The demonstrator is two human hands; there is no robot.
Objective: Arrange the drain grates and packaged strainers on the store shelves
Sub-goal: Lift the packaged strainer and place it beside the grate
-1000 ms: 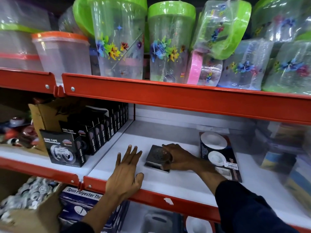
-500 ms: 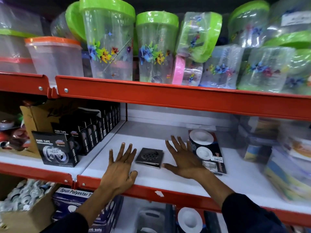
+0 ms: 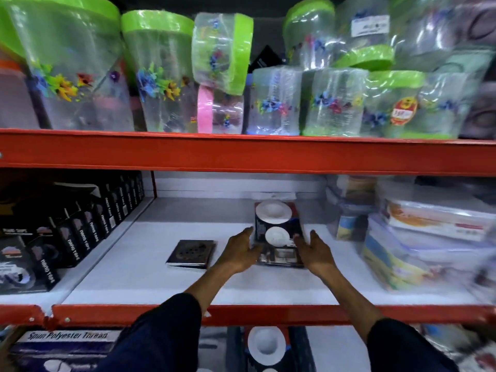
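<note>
green-lidded jars (image 3: 158, 73) (floral) up top | tape boxes (image 3: 80, 226) left | thread box (image 3: 67, 342) below

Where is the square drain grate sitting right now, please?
The drain grate lies flat on the white middle shelf, just left of the left hand.

We see 2 arms of 1 person reaching in from the bottom edge, and each wears a dark navy, almost black long sleeve, the left sleeve (image 3: 158, 336) broad and bunched into soft folds, the right sleeve (image 3: 408, 347) plain and smooth with no print or badge we can make out. Both sleeves are pushed back short of the wrist, so the forearms run bare to the left hand (image 3: 237, 252) and the right hand (image 3: 315, 251). We spot no gloves, rings, watch or bands on either hand, though motion blur softens the fingers.
</note>
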